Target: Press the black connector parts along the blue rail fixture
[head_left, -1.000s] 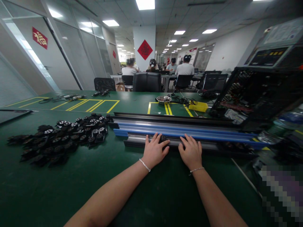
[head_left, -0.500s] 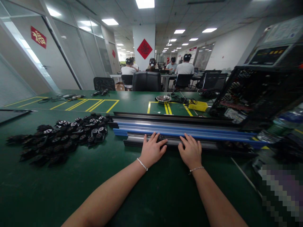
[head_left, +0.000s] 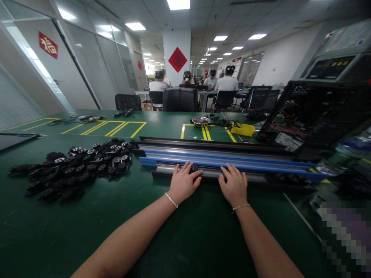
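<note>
My left hand (head_left: 184, 183) has its fingers and thumb around a small round black part (head_left: 194, 168), which sits in the near grey-and-black channel rail (head_left: 210, 173). What kind of part it is I cannot make out. A short way to the right, my right hand (head_left: 233, 183) rests on the same rail with its fingers apart and nothing held. Just behind lies a long blue rail (head_left: 261, 165), parallel to the near one. Several more dark parts (head_left: 292, 179) lie at the near rail's right end.
Many small black parts (head_left: 78, 168) are spread over the green table (head_left: 168, 239) to the left. Behind the rails stand a metal bowl (head_left: 200, 122) and a yellow tray (head_left: 243, 129). An open computer case (head_left: 292, 119) and a plastic bottle (head_left: 339, 158) are at right.
My left hand has slid slightly left along the near rail, and the small black part has shifted left with it. My right hand stays almost where it was.
</note>
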Demonstrator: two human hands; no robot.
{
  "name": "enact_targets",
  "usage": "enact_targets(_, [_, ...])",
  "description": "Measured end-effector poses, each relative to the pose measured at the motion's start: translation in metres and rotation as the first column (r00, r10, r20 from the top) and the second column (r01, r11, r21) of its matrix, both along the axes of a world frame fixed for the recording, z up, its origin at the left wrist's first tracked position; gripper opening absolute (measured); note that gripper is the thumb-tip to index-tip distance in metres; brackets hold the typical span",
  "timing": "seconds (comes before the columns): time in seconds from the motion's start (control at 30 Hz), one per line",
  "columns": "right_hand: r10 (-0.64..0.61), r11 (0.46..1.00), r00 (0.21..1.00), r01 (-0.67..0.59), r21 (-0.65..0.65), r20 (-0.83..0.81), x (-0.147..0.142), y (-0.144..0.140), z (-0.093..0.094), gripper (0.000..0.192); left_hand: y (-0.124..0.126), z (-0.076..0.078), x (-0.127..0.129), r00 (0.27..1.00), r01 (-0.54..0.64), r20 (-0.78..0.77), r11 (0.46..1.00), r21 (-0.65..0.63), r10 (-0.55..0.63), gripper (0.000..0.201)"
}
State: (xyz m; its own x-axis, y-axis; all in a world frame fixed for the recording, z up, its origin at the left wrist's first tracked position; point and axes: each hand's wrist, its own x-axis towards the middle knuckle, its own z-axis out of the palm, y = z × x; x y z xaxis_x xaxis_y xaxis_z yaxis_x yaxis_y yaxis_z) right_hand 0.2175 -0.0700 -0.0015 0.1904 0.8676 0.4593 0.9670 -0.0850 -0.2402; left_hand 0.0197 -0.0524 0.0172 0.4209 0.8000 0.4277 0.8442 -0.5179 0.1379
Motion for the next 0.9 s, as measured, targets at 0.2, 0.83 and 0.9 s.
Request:
enact_targets(0.2, [0.005,1.0,1.0,-0.005,0.016,-0.005,0.0,0.0,-0.001,0.043,0.0,0.001,-0.005,1.0,-0.002,-0.002,1.0,0.012,0.002,0.034])
enact_targets(0.83, [0.013,1.0,1.0,-0.013,0.012,-0.011,0.001,0.0,-0.002,0.044,0.003,0.001,-0.018,1.0,-0.02,-0.007,1.0,0.018,0.02,0.033])
enact_targets(0.9, [0.013,1.0,1.0,-0.013,0.005,-0.012,0.001,0.0,-0.001,0.044,0.003,0.001,-0.019,1.0,-0.023,-0.008,1.0,0.018,0.024,0.033])
